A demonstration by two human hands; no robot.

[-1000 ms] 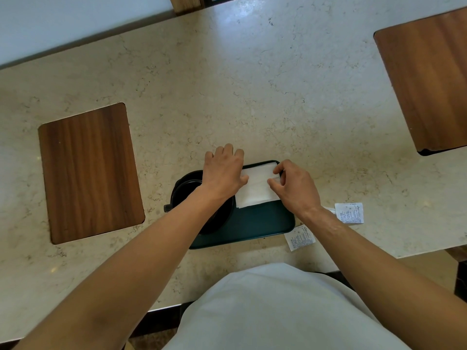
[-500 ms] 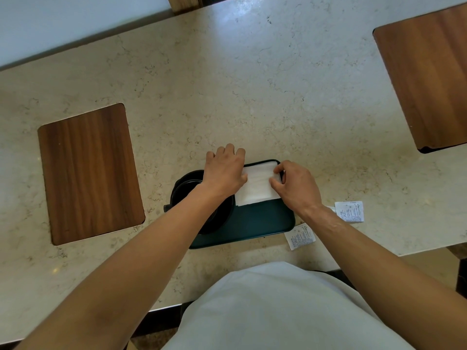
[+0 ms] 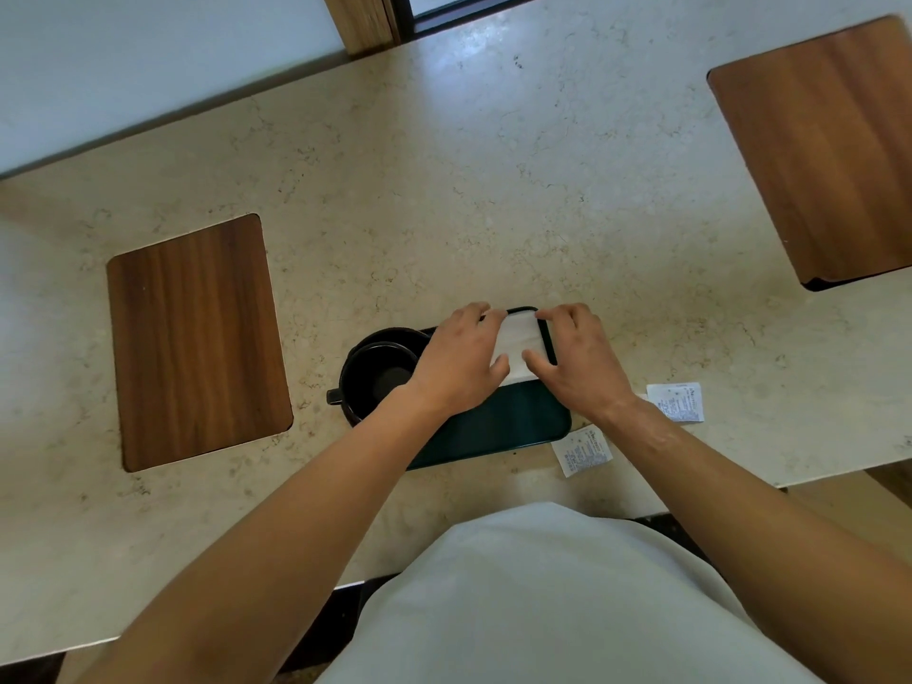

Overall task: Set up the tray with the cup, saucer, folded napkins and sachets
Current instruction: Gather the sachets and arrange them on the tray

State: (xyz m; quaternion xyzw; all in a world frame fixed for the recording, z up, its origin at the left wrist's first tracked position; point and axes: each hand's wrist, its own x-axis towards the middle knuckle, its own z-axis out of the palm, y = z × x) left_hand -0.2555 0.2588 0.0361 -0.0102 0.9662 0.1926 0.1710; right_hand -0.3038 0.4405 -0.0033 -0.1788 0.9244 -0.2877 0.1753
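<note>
Café-like counter: marble top (image 3: 444,190), wooden placemats (image 3: 197,338), serving tray (image 3: 493,431).

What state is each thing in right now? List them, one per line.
Tray: flat on the counter, near half bare.
Cup: upright, looks empty, on the saucer.
Saucer: on the tray's left end.
Napkin: on the tray's far right part, pressed between both hands.
Left hand: on the napkin's left edge.
Right hand: on its right edge.
Near sachet: sealed, on the counter, off the tray.
Far sachet: same.
</note>
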